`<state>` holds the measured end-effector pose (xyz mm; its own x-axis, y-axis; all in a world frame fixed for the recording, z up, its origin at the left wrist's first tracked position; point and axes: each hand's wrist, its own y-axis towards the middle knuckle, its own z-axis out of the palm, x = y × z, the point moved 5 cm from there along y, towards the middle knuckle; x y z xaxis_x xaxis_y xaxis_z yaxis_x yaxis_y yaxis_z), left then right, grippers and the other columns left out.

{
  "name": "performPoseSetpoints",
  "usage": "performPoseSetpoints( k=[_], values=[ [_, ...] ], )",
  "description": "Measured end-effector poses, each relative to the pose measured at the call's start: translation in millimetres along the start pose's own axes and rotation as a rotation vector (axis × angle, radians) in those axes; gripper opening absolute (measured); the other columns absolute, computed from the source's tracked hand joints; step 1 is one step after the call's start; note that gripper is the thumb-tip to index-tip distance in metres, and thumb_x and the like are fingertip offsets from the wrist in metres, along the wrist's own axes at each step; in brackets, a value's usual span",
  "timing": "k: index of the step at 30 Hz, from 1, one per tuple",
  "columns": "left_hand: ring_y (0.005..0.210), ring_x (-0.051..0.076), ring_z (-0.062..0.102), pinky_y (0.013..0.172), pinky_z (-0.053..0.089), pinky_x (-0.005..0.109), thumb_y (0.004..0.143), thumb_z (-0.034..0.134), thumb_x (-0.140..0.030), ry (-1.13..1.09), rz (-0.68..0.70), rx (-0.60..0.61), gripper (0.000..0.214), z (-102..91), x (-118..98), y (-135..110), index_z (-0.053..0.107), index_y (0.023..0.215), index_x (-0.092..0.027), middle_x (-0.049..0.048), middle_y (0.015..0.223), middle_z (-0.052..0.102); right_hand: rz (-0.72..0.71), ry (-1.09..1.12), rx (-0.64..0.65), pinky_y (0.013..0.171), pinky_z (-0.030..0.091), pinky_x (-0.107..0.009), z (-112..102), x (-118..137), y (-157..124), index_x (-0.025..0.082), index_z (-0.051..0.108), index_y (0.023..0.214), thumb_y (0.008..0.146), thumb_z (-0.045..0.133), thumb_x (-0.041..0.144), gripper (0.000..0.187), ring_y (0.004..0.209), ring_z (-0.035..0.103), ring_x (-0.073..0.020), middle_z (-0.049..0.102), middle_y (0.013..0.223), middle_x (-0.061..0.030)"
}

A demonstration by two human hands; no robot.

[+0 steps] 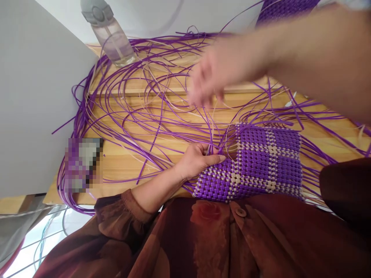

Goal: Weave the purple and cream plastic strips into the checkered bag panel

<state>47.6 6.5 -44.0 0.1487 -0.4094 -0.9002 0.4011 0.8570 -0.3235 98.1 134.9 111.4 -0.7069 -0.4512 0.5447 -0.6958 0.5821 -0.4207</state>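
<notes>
A woven panel (255,154) of purple and cream plastic strands lies at the table's near edge, against my clothing. My left hand (197,160) pinches the panel's left edge, thumb on top, where several loose strands (213,131) rise from the weave. Above those strands my right hand (210,75) is raised, its forearm reaching in from the upper right. Motion smears its fingers, so I cannot make out whether they hold a strand. Long unwoven strands (162,116) spread left from the panel, and more stick out at its right side.
A clear water bottle (113,38) with a grey lid stands at the back left among the strands. A pixelated object (84,164) lies at the left of the wooden table (121,158). Another purple woven piece (285,11) shows at the top right. A grey wall (37,96) borders the left.
</notes>
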Motion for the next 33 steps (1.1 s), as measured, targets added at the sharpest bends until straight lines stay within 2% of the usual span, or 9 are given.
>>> performPoseSetpoints(
  k=[2, 3, 7, 10, 14, 21, 25, 29, 33],
  values=[
    [0.059, 0.009, 0.053, 0.060, 0.038, 0.025, 0.069, 0.084, -0.035, -0.006, 0.019, -0.005, 0.030, -0.4, 0, 0, 0.070, 0.077, -0.011, 0.0007, 0.069, 0.066, -0.053, -0.186, 0.181, 0.067, 0.037, -0.025, 32, -4, -14, 0.009, 0.074, 0.073, 0.076, 0.075, 0.013, 0.005, 0.063, 0.055, -0.0092, 0.064, 0.057, 0.0034],
    [0.062, 0.010, 0.055, 0.063, 0.041, 0.025, 0.070, 0.084, -0.035, -0.007, 0.029, -0.008, 0.029, -0.4, 0, 0, 0.071, 0.080, -0.011, 0.0016, 0.072, 0.067, -0.067, -0.237, 0.233, 0.063, 0.034, -0.026, 47, -7, -20, 0.011, 0.074, 0.071, 0.076, 0.074, 0.013, 0.006, 0.059, 0.052, -0.0089, 0.064, 0.056, 0.0028],
    [0.079, 0.016, 0.066, 0.079, 0.050, 0.031, 0.070, 0.085, -0.030, -0.034, 0.080, -0.040, 0.029, 0.7, -2, 0, 0.075, 0.089, -0.011, 0.0057, 0.087, 0.074, -0.242, -0.318, 0.194, 0.060, 0.030, -0.028, 78, -5, -34, 0.016, 0.070, 0.075, 0.085, 0.065, 0.019, 0.011, 0.056, 0.048, -0.0098, 0.063, 0.061, 0.0021],
    [0.092, 0.021, 0.070, 0.092, 0.051, 0.036, 0.065, 0.087, -0.023, -0.105, 0.098, -0.077, 0.033, 0.9, -4, 0, 0.074, 0.092, -0.011, 0.0076, 0.096, 0.077, -0.336, -0.272, 0.143, 0.060, 0.029, -0.029, 82, -5, -32, 0.018, 0.066, 0.073, 0.087, 0.059, 0.018, 0.016, 0.059, 0.047, -0.0108, 0.062, 0.062, 0.0018],
    [0.097, 0.023, 0.071, 0.098, 0.050, 0.040, 0.061, 0.090, -0.023, -0.195, 0.012, -0.058, 0.040, -0.9, -3, -1, 0.075, 0.096, -0.011, 0.0100, 0.100, 0.077, -0.342, -0.177, 0.126, 0.061, 0.031, -0.028, 86, -15, -23, 0.018, 0.065, 0.073, 0.085, 0.057, 0.018, 0.015, 0.060, 0.048, -0.0111, 0.061, 0.063, 0.0022],
    [0.085, 0.021, 0.071, 0.091, 0.050, 0.038, 0.061, 0.092, -0.032, -0.331, -0.150, -0.051, 0.040, -4.8, -2, -3, 0.076, 0.089, -0.009, 0.0095, 0.084, 0.077, -0.067, 0.108, 0.177, 0.049, 0.029, -0.023, 92, -32, -22, 0.017, 0.061, 0.077, 0.085, 0.058, 0.018, 0.008, 0.045, 0.043, -0.0068, 0.049, 0.049, 0.0067],
    [0.081, 0.019, 0.070, 0.088, 0.050, 0.035, 0.061, 0.091, -0.027, -0.369, -0.145, -0.064, 0.034, -0.5, -6, -5, 0.077, 0.086, -0.010, 0.0085, 0.084, 0.077, 0.017, 0.222, 0.181, 0.048, 0.035, -0.020, 92, -32, -26, 0.016, 0.063, 0.086, 0.090, 0.057, 0.020, 0.008, 0.046, 0.051, -0.0072, 0.056, 0.055, 0.0041],
    [0.079, 0.014, 0.067, 0.086, 0.049, 0.029, 0.060, 0.090, -0.020, -0.339, -0.067, -0.091, 0.030, -4.9, -10, -5, 0.076, 0.085, -0.012, 0.0040, 0.084, 0.075, -0.023, 0.251, 0.150, 0.052, 0.039, -0.022, 86, -35, -34, 0.016, 0.061, 0.106, 0.090, 0.062, 0.026, 0.018, 0.052, 0.056, -0.0089, 0.067, 0.068, 0.0015],
    [0.071, 0.010, 0.061, 0.076, 0.045, 0.025, 0.060, 0.090, -0.019, -0.287, -0.053, -0.086, 0.028, -10.9, -9, -6, 0.073, 0.081, -0.014, 0.0002, 0.076, 0.070, -0.220, 0.208, 0.050, 0.064, 0.044, -0.025, 76, -35, -53, 0.018, 0.059, 0.108, 0.085, 0.069, 0.023, 0.026, 0.070, 0.063, -0.0121, 0.072, 0.085, -0.0014]
  ],
)
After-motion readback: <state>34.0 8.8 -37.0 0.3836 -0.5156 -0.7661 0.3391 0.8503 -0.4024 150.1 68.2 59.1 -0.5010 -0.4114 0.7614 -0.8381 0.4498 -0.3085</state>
